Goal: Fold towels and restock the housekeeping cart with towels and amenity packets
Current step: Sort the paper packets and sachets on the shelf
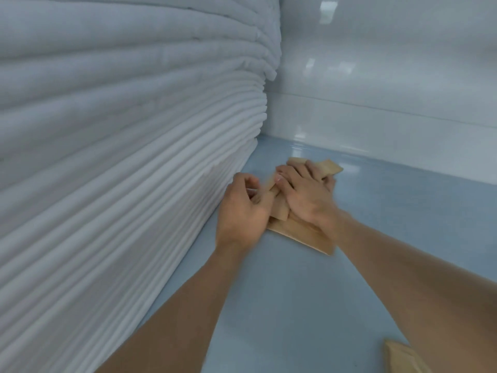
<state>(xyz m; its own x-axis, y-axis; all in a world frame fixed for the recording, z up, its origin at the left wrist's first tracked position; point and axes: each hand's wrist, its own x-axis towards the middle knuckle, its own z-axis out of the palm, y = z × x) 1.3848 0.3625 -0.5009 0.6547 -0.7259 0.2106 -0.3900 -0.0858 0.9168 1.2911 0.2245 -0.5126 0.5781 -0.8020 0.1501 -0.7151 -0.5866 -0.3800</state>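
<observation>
Flat tan paper amenity packets point(301, 232) lay under both hands, long axis running from five to eleven o'clock; left hand point(242, 211) pinched one end, right hand point(306, 195) pressed flat, the tall stack of folded white towels point(121, 144) at nine o'clock.

One tall stack of folded white towels point(121, 162) stands along the left edge of the blue surface point(269, 305); its layers are too many and too blurred to count. A cluster of tan amenity packets point(301, 230) lies beside the stack's foot, at least four, overlapping. One more tan packet point(400, 358) lies at the near right edge. Two hands are on the cluster.
</observation>
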